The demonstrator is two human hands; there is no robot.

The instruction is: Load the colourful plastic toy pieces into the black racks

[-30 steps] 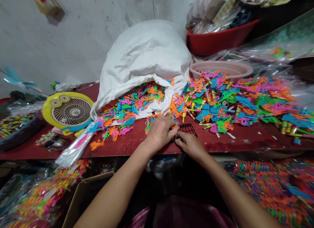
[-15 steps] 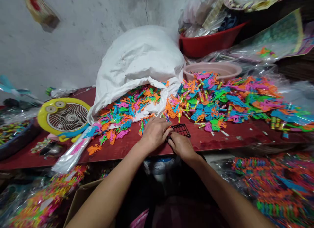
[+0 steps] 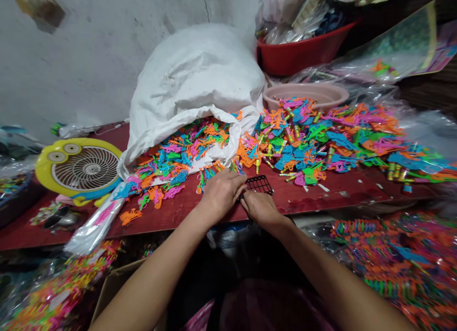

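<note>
Got the left hand [image 3: 221, 190] and right hand [image 3: 262, 209] up close together near the front edge of the red table [image 3: 335, 200], backs mostly toward the camera. Fingers curled in, pretty narrow on both sides. Can't tell about anything pinched in there, too well hidden from up here. Can see a black rack [image 3: 260, 183] poking out just past the right fingers, flat on the table or close to it, near end covered up. Can't tell whether gripped or just touched.

Right behind: a big white sack [image 3: 196, 69], spilling bright toys [image 3: 178, 157] toward the left hand. Way more toys heaped off to the right, in front of a pink tub [image 3: 323, 94]. Also spotted a red basin [image 3: 303, 57] at the back. Over on the left, a yellow fan [image 3: 84, 171] tilted back, plus a metal cup [image 3: 64, 219] tipped over near the table edge.
</note>
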